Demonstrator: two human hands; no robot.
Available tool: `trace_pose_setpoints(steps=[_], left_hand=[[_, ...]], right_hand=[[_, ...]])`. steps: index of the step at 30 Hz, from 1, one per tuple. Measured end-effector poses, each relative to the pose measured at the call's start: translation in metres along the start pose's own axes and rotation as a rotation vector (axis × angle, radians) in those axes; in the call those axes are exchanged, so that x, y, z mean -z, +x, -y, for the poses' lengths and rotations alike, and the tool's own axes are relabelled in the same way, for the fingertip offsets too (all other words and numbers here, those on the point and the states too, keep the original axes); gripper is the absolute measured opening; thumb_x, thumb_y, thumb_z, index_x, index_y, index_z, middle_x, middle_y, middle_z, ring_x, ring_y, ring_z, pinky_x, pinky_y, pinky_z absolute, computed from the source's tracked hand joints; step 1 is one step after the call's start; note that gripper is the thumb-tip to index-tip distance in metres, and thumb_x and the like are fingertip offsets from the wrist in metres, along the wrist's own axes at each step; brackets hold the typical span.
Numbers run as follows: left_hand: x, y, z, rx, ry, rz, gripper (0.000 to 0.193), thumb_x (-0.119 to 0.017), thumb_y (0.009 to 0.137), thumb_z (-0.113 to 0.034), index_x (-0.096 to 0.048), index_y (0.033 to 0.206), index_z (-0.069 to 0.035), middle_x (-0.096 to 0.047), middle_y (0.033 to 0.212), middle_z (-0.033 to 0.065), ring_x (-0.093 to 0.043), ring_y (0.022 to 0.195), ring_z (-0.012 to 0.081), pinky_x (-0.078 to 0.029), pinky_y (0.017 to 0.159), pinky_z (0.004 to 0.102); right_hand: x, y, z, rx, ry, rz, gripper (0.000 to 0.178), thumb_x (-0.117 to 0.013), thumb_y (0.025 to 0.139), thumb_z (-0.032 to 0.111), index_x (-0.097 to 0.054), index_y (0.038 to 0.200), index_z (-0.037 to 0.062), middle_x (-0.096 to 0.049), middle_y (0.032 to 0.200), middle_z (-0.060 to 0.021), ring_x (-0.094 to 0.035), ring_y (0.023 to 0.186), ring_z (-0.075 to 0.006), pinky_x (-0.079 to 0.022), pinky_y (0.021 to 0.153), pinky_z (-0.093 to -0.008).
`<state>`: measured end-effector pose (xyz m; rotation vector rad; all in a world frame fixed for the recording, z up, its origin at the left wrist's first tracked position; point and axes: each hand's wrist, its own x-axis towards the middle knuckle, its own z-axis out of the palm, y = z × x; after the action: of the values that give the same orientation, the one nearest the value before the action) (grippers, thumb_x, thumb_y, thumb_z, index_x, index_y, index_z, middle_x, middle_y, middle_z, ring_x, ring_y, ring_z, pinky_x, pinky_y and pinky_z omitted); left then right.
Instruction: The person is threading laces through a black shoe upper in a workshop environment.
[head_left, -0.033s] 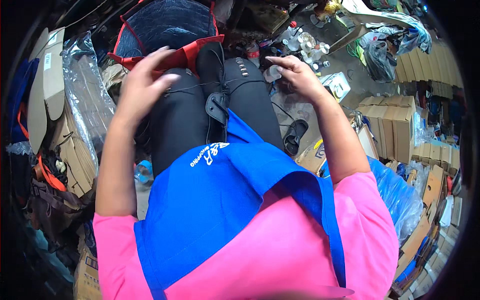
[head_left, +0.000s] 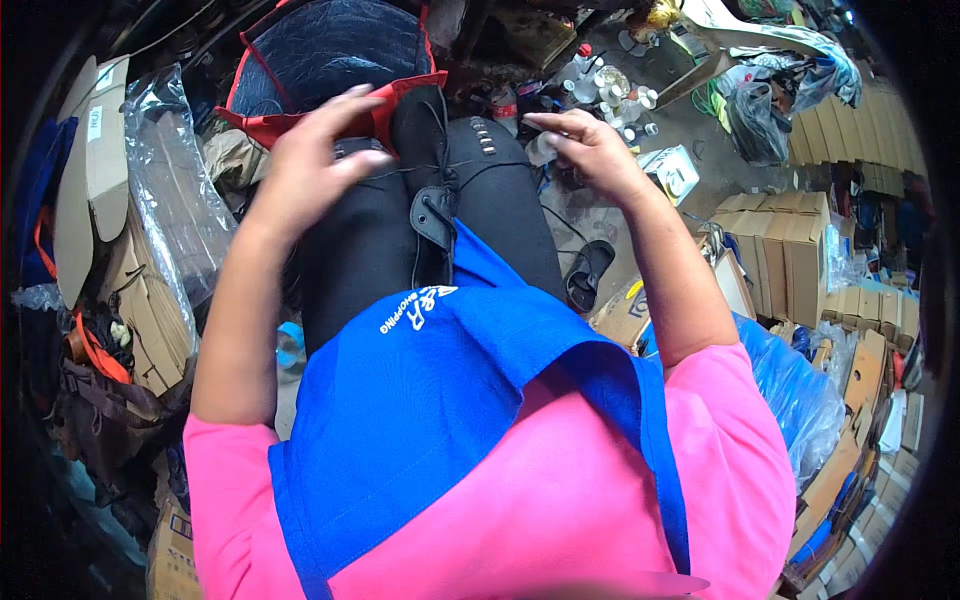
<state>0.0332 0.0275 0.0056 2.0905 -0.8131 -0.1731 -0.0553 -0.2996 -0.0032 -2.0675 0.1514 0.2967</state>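
Note:
A black shoe stands upright between my knees, its flap with metal eyelets toward me. Thin dark cord runs out from the shoe across both thighs. Left of the shoe, above my left thigh, is my left hand, thumb and fingers apart with nothing seen between them. My right hand is beyond my right knee, its fingers bent and drawn close together; whatever they pinch is too small to make out. A blue apron covers my lap.
Ahead stands a red bag with silvery lining. Plastic bottles and a white container stand ahead right. A black sandal lies by my right leg. Cardboard boxes fill the right; plastic-wrapped cardboard leans left.
My left hand has shifted right and slightly upward, nearer the shoe. My right hand has moved slightly left. The shoe stays between my knees.

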Motion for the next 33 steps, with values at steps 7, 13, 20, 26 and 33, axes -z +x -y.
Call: trace_pose_setpoints(steps=[7,13,20,26,33], left_hand=[[-0.030,0.056,-0.021,0.004,0.167,0.340,0.052,-0.080,0.067,-0.020,-0.058,0.111,-0.004,-0.057,0.109,0.0128,-0.056,0.108,0.0271,-0.043,0.094,0.0356],[-0.029,0.067,-0.026,-0.066,0.233,0.482,0.037,-0.080,0.067,-0.025,-0.066,0.093,-0.002,-0.058,0.102,0.0117,-0.059,0.098,0.0277,-0.046,0.086,0.0362],[-0.036,0.076,-0.013,0.208,-0.111,0.760,0.021,-0.074,0.076,-0.014,-0.066,0.089,-0.001,-0.059,0.087,0.0050,-0.060,0.086,0.0173,-0.048,0.078,0.0302],[-0.047,0.074,0.006,0.246,-0.279,0.736,0.016,-0.071,0.079,-0.009,-0.064,0.090,-0.001,-0.058,0.085,0.0000,-0.056,0.080,0.0102,-0.046,0.071,0.0252],[-0.049,0.067,0.015,0.302,-0.443,0.738,0.016,-0.072,0.079,-0.011,-0.063,0.090,-0.004,-0.058,0.078,-0.0030,-0.055,0.077,0.0074,-0.044,0.071,0.0227]], right_hand=[[-0.031,0.022,0.027,0.261,-0.139,0.103,0.011,-0.068,0.082,0.008,-0.068,0.092,0.0044,-0.063,0.089,-0.0038,-0.060,0.087,-0.0142,-0.048,0.079,-0.0289],[-0.032,0.035,0.029,0.394,-0.282,0.169,0.012,-0.070,0.078,0.008,-0.070,0.091,0.0078,-0.062,0.087,-0.0053,-0.061,0.087,-0.0188,-0.048,0.079,-0.0305],[-0.028,0.040,0.032,0.365,-0.258,0.216,0.012,-0.070,0.078,0.008,-0.070,0.090,0.0077,-0.061,0.086,-0.0052,-0.060,0.087,-0.0188,-0.048,0.079,-0.0307],[-0.025,0.042,0.035,0.393,-0.359,0.245,0.019,-0.068,0.073,0.003,-0.071,0.090,0.0092,-0.060,0.085,-0.0060,-0.061,0.085,-0.0199,-0.049,0.077,-0.0308],[-0.033,0.042,0.030,0.397,-0.301,0.270,0.016,-0.069,0.073,0.004,-0.070,0.088,0.0089,-0.061,0.084,-0.0066,-0.060,0.082,-0.0214,-0.049,0.075,-0.0317]])
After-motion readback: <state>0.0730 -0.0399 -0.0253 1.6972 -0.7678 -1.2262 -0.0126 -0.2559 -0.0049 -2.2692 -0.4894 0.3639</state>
